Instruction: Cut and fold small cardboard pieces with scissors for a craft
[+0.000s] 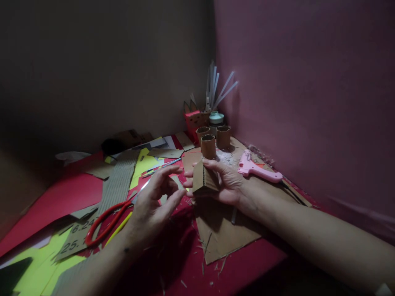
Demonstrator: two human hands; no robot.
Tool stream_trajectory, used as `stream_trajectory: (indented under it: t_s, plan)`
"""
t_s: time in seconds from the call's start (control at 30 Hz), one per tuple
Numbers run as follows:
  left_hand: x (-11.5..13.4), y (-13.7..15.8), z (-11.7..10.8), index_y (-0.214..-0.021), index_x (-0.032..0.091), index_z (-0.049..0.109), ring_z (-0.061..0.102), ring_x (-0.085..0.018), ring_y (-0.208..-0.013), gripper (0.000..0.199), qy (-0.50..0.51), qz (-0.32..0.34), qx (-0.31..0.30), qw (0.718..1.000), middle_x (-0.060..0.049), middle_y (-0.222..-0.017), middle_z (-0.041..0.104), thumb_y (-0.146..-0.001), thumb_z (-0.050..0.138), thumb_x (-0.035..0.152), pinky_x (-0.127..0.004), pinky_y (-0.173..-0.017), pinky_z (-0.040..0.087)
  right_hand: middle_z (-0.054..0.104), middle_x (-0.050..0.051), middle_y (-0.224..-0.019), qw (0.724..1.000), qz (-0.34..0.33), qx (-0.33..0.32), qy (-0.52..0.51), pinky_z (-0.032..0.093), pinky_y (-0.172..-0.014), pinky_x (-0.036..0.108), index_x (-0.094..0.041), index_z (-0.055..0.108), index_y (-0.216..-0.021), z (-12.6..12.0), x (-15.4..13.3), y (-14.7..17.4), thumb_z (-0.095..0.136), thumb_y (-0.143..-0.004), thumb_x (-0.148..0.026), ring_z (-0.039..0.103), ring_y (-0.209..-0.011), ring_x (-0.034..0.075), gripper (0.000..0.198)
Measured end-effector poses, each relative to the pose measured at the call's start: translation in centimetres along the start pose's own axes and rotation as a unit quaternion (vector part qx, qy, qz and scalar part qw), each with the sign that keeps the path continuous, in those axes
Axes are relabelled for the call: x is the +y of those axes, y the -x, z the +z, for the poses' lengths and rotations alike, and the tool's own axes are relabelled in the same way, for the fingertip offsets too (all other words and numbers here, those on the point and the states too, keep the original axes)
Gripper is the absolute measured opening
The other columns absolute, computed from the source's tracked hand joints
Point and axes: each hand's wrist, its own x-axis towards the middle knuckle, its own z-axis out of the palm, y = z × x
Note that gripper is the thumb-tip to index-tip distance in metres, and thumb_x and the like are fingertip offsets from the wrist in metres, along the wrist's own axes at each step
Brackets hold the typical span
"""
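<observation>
My right hand (230, 181) is closed around a small folded cardboard piece (203, 179), its ridge facing me and its thumb along the top edge. Just to the left, my left hand (162, 193) hovers with curved fingers apart and nothing between them; it does not touch the cardboard. Beneath that wrist lie red-handled scissors (106, 222), their blades partly hidden by the hand. A flat cardboard sheet (226, 234) rests on the red table below my right hand. Beyond the hands stand three short cardboard tubes (208, 147).
A pink glue gun (257, 169) lies right of my right hand. Glue sticks (215, 82) stand in a holder at the back corner, near a jar with a pale blue lid (216, 118). Yellow paper (140, 164) and a corrugated strip (119, 176) lie left. Walls bound the back and right.
</observation>
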Motion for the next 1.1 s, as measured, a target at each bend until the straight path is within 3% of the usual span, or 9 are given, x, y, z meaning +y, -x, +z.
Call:
stream_trajectory:
  t_s: [0.23,0.4,0.57,0.7,0.87,1.1]
  plan:
    - [-0.1,0.2,0.8,-0.116,0.023,0.054,0.052,-0.011,-0.066,0.028,-0.093,0.081,-0.032,0.992,-0.002,-0.094,0.057,-0.090,0.054,0.014,-0.026,-0.061,0.045,0.071,0.004,-0.076,1.000,-0.005,-0.017,0.002,0.053,-0.073,0.042,-0.017,0.062,-0.091,-0.6,0.2,-0.5,0.082,-0.061,-0.026,0.066,-0.069,0.021,0.037]
    - [-0.2,0.6,1.1,-0.117,0.022,0.052,0.051,-0.011,-0.064,0.029,-0.071,0.041,-0.043,0.996,-0.001,-0.090,0.057,-0.089,0.057,0.018,-0.025,-0.059,0.045,0.069,0.003,-0.082,0.992,-0.100,-0.040,0.060,0.054,-0.066,0.037,-0.019,0.061,-0.098,-0.1,0.6,-0.2,0.080,-0.064,-0.025,0.066,-0.069,0.020,0.039]
    - [-0.1,1.1,0.8,-0.125,0.026,0.045,0.050,-0.013,-0.065,0.040,0.030,0.015,-0.067,0.997,0.002,-0.079,0.052,-0.088,0.060,0.028,-0.027,-0.060,0.044,0.068,0.004,-0.095,0.979,-0.154,-0.005,0.132,0.054,-0.073,0.039,-0.020,0.055,-0.106,0.5,0.6,0.5,0.085,-0.060,-0.025,0.068,-0.073,0.019,0.056]
    - [0.3,1.2,0.6,-0.127,0.026,0.042,0.052,-0.014,-0.070,0.036,0.147,-0.025,-0.082,0.985,0.001,-0.079,0.051,-0.093,0.051,0.033,-0.026,-0.060,0.045,0.065,0.006,-0.110,0.939,-0.229,-0.010,0.254,0.051,-0.084,0.040,-0.024,0.050,-0.118,0.6,0.6,1.2,0.083,-0.065,-0.027,0.067,-0.090,0.020,0.063]
    - [-0.1,1.3,0.9,-0.128,0.027,0.040,0.058,-0.015,-0.076,0.043,0.166,-0.064,-0.092,0.980,0.001,-0.084,0.058,-0.090,0.058,0.028,-0.028,-0.066,0.050,0.060,0.006,-0.119,0.878,-0.295,-0.021,0.377,0.051,-0.088,0.042,-0.027,0.044,-0.127,0.7,0.7,1.7,0.083,-0.063,-0.025,0.064,-0.097,0.021,0.075]
    - [-0.3,1.0,1.5,-0.126,0.025,0.039,0.064,-0.024,-0.102,0.043,0.159,-0.066,-0.110,0.979,-0.004,-0.094,0.065,-0.088,0.059,0.026,-0.035,-0.075,0.055,0.056,0.008,-0.123,0.804,-0.349,-0.059,0.477,0.050,-0.094,0.044,-0.026,0.039,-0.134,0.2,1.2,1.6,0.081,-0.065,-0.022,0.058,-0.110,0.025,0.081]
